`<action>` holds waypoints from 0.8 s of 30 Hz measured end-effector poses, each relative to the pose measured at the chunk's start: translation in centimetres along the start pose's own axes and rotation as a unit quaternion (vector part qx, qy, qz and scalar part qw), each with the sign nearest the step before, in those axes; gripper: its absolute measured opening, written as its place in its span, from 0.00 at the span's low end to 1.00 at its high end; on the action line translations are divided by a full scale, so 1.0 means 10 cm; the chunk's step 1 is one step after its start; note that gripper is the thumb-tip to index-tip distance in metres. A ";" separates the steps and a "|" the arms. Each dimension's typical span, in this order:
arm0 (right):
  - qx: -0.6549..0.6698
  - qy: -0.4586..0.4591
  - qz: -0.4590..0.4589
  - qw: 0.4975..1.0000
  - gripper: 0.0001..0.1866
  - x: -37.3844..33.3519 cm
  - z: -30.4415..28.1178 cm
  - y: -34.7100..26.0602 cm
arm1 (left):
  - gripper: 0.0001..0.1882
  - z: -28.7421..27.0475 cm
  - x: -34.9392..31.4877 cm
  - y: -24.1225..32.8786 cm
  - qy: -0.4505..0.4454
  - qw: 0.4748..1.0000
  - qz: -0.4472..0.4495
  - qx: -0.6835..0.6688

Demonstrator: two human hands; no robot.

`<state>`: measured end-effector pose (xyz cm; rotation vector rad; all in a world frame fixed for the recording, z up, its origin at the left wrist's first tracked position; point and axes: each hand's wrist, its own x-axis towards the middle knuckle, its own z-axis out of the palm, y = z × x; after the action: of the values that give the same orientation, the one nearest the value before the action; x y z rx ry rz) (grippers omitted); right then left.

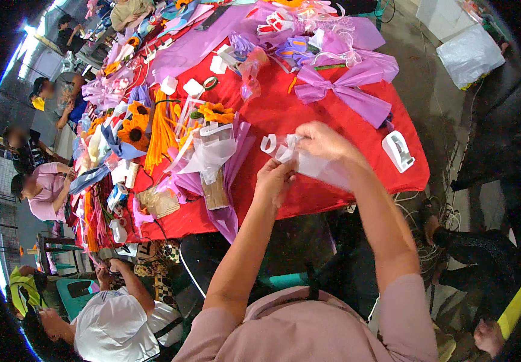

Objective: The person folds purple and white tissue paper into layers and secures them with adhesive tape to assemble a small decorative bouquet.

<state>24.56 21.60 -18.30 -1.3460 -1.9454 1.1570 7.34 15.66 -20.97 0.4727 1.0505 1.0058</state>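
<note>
Both my hands are closed on a sheet of white translucent wrapping material (320,170) above the red cloth. My left hand (275,180) pinches its gathered part from the near side. My right hand (322,142) grips it just above and to the right, fingers bent. Crumpled folds and a small white loop stick out to the left of my fingers, and the rest of the sheet hangs under my right wrist. Left of my hands lies a bouquet in white and purple wrapping (209,160), with an orange sunflower (216,113) at its top.
A white tape dispenser (398,151) stands near the right edge of the red-covered table (357,205). Beyond my hands lies a large purple bow (345,90). Orange stems (162,130), artificial flowers and wrapping sheets pile up at left. Several people sit along the left side.
</note>
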 end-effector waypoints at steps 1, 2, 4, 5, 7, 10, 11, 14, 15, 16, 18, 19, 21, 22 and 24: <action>-0.053 -0.042 -0.018 0.998 0.08 0.06 -0.14 -0.17 | 0.09 -0.01 0.02 -0.02 0.008 1.000 0.002 0.005; -0.125 -0.062 -0.043 0.989 0.06 0.11 -0.21 -0.21 | 0.09 0.01 0.04 -0.05 0.011 1.000 0.004 0.010; -0.242 -0.056 -0.003 0.969 0.07 0.10 -0.16 -0.28 | 0.08 0.10 0.05 -0.09 0.029 0.998 0.008 0.060; -0.301 -0.053 0.017 0.952 0.08 0.07 -0.11 -0.29 | 0.09 0.08 0.07 -0.16 0.030 0.996 0.018 0.084; -0.340 -0.056 0.054 0.937 0.10 0.00 0.06 -0.18 | 0.11 0.02 0.11 -0.31 0.030 0.990 0.038 0.132; -0.352 0.001 0.092 0.931 0.11 -0.12 0.25 -0.08 | 0.09 0.08 0.12 -0.36 0.065 0.980 0.048 0.183; -0.345 0.018 0.088 0.934 0.11 -0.15 0.29 -0.05 | 0.08 0.06 0.13 -0.36 0.067 0.975 0.051 0.205; -0.326 0.072 0.071 0.940 0.11 -0.21 0.40 0.10 | 0.08 0.04 0.14 -0.38 0.099 0.951 0.061 0.286; -0.319 0.088 0.058 0.942 0.11 -0.22 0.44 0.15 | 0.08 0.04 0.14 -0.38 0.109 0.942 0.064 0.312; -0.309 0.104 0.043 0.944 0.11 -0.21 0.48 0.16 | 0.08 -0.01 0.15 -0.40 0.113 0.930 0.089 0.338; -0.292 0.149 0.001 0.945 0.10 -0.24 0.53 0.20 | 0.10 -0.10 0.17 -0.44 0.121 0.902 0.136 0.390; -0.283 0.173 -0.014 0.943 0.10 -0.25 0.53 0.26 | 0.11 -0.05 0.14 -0.41 0.120 0.890 0.152 0.413; -0.259 0.206 -0.050 0.942 0.10 -0.29 0.55 0.37 | 0.14 0.09 0.01 -0.31 0.117 0.863 0.184 0.456; -0.247 0.220 -0.072 0.941 0.11 -0.29 0.57 0.39 | 0.15 0.07 0.01 -0.30 0.129 0.866 0.174 0.451; -0.250 0.235 -0.092 0.935 0.10 -0.28 0.62 0.43 | 0.17 0.02 0.04 -0.28 0.151 0.871 0.155 0.442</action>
<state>22.92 17.44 -25.03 -1.4727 -2.0028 0.2086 8.85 14.62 -23.14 1.2955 1.7556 0.8385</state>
